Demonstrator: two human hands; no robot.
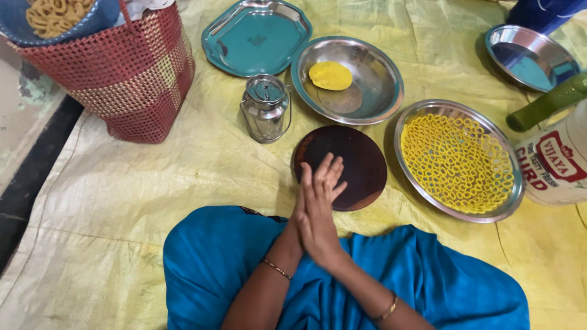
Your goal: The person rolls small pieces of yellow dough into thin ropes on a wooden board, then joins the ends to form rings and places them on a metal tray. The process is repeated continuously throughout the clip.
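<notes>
palms pressed flat: left hand [304, 201], right hand [324, 208], fingers straight, above round wooden board [354, 162]; steel can [265, 107] near.

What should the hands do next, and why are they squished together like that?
Probably keep rolling a little more: the left hand and right hand are pressed palm to palm over the round dark board, hiding whatever is between them. The rings tray beside it looks nearly full.
</notes>
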